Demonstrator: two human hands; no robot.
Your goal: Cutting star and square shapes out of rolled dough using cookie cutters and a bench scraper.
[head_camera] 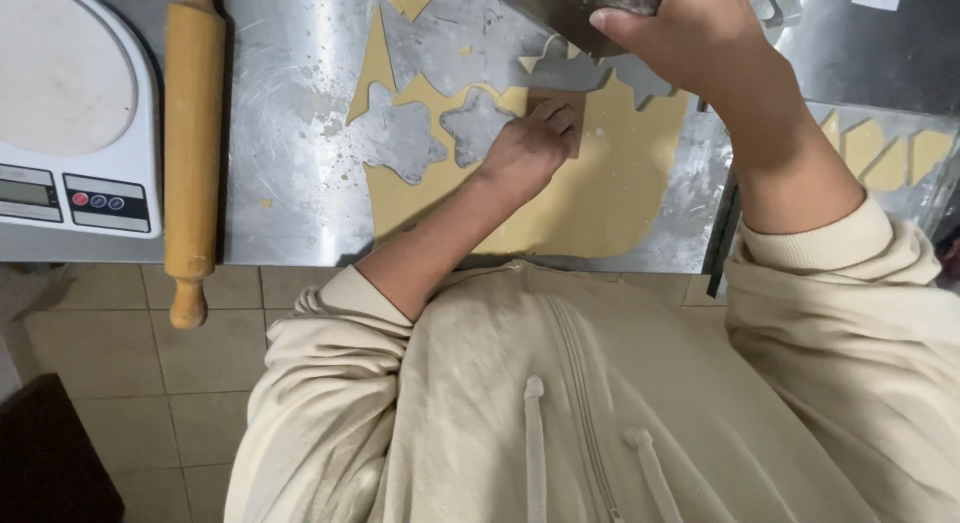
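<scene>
The steel table (290, 183) carries a rolled sheet of pale yellow dough (590, 198), smooth and flat, with star-shaped holes cut through to bare metal. The dough lies directly under both hands. The right hand (690, 33) is clamped around the top of a metal scraper blade (570, 8), which stands on the dough's far edge. The left hand (535, 143) rests with fingers together, pressing down on a small brown square cutter (570, 108) set on the dough. A wooden rolling pin (192, 133) and a white kitchen scale (70, 113) lie well left.
</scene>
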